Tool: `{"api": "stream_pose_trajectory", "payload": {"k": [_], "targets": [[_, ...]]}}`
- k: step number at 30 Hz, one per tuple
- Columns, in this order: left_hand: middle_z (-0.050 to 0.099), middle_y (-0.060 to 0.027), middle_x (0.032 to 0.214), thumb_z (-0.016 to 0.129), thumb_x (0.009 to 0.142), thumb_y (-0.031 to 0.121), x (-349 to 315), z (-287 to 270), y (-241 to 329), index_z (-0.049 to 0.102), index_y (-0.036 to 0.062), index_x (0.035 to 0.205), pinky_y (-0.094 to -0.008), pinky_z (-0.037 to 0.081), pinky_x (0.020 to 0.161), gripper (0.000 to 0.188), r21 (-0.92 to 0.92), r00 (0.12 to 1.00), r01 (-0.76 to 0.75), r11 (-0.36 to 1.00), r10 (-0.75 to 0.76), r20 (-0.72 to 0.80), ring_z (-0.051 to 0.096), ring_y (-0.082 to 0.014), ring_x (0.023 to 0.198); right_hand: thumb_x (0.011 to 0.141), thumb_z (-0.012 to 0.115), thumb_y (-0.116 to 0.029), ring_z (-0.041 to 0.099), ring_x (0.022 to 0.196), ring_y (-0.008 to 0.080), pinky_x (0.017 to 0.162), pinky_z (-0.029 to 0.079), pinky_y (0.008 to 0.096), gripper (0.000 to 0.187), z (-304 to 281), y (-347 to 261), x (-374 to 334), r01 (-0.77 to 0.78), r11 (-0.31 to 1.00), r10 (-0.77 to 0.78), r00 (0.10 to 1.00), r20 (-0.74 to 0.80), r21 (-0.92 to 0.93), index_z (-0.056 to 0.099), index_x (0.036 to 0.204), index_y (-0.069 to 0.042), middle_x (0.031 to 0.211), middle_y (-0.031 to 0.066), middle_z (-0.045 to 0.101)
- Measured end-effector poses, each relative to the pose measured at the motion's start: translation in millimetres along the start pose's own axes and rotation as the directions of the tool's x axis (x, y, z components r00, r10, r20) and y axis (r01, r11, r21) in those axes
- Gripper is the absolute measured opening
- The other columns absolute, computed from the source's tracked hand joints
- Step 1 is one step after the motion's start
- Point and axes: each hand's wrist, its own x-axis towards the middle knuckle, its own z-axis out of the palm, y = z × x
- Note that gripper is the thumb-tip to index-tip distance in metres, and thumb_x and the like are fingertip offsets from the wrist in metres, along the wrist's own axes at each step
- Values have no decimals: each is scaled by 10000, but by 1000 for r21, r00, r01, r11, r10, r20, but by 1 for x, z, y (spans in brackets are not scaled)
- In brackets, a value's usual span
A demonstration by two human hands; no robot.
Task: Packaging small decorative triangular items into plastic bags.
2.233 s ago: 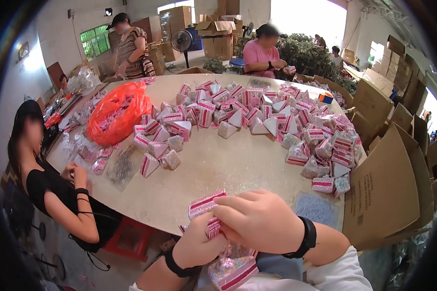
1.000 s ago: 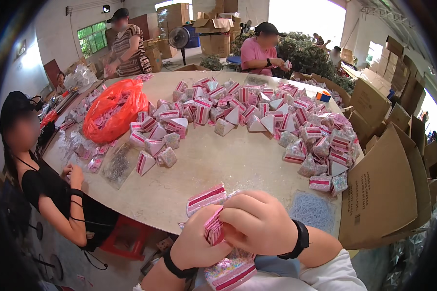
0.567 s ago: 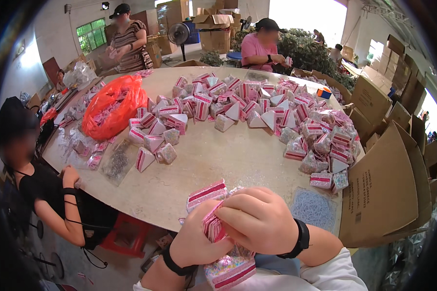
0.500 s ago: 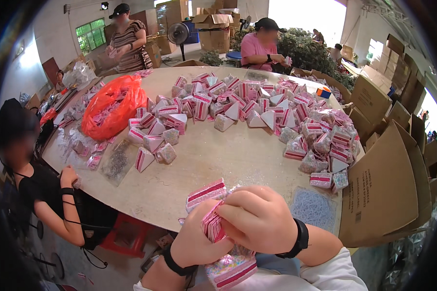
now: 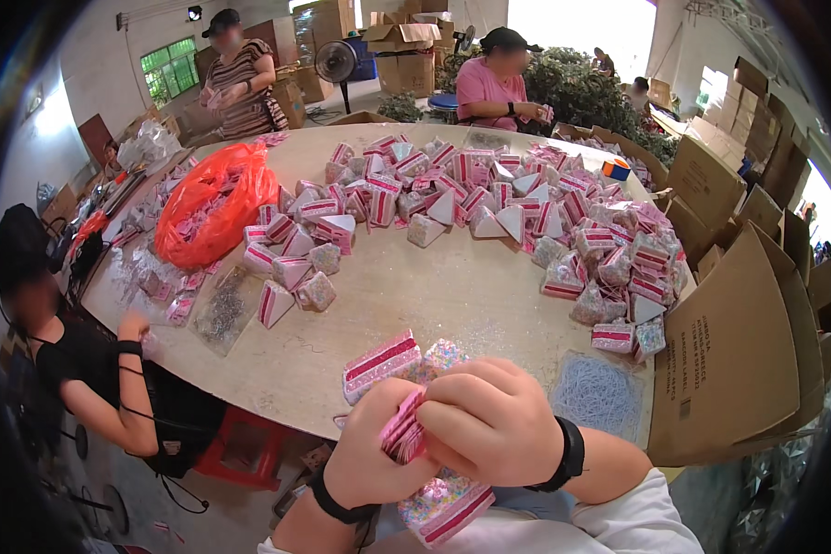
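My left hand [image 5: 371, 457] is closed around a small stack of pink tags [image 5: 403, 432], their edges fanned slightly. My right hand [image 5: 500, 420] is pinched together against the right side of that stack; its fingertips, and whatever is between them, are hidden. Just below both hands, a toy cake slice [image 5: 454, 510] with sprinkles and a pink stripe hangs or rests tilted; what supports it is hidden. Beyond my left hand, another cake slice [image 5: 381, 366] lies on the table, beside a sprinkle-covered piece [image 5: 441, 356] partly behind my right hand.
Many cake slices [image 5: 434, 198] spread across the table [image 5: 406, 286]. A red plastic bag [image 5: 214, 208] stands left. White string loops [image 5: 598, 397] lie right, beside a cardboard box [image 5: 725, 351]. A co-worker [image 5: 92, 379] sits at left; two more people work across the table.
My hands stay together at the pink tags, with small finger movements. The cake slice beyond them appears shifted slightly left, showing more of the sprinkled piece. The left co-worker's hand has moved slightly.
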Motion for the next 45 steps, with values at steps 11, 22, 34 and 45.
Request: {"api": "stream_pose_trajectory", "payload": {"k": [11, 22, 34, 45], "targets": [[559, -111, 938, 601, 694, 734, -1, -7, -23, 523, -46, 1084, -339, 452, 734, 876, -242, 980, -131, 961, 163, 117, 559, -235, 836, 594, 643, -178, 548, 739, 211, 603, 443, 297, 294, -7, -4, 0, -44, 994, 36, 996, 82, 96, 563, 848, -54, 835, 60, 500], [584, -89, 895, 445, 727, 807, 3, 6, -2, 537, -42, 989, -307, 456, 700, 893, -17, 996, -73, 997, 73, 56, 576, -178, 811, 601, 731, -153, 570, 716, 213, 608, 469, 314, 337, -12, -10, -3, -70, 997, 65, 987, 150, 31, 582, 886, -53, 872, 61, 554], [602, -153, 853, 640, 791, 471, 9, -1, 16, 580, -11, 975, -389, 458, 731, 520, -47, 955, 84, 995, -66, 290, 581, -330, 786, 634, 588, -175, 531, 714, 187, 614, 424, 296, 208, -7, -8, -10, -13, 994, 20, 998, 62, -108, 549, 806, -66, 792, 36, 501], [610, -130, 889, 641, 739, 71, 10, -3, 17, 571, 12, 941, -363, 464, 758, 222, 190, 934, -65, 980, -7, 356, 585, -293, 838, 580, 633, -164, 595, 810, 207, 724, 497, 329, 295, -14, -12, -12, -51, 996, 64, 978, 197, -71, 584, 842, -36, 856, 65, 547]]}}
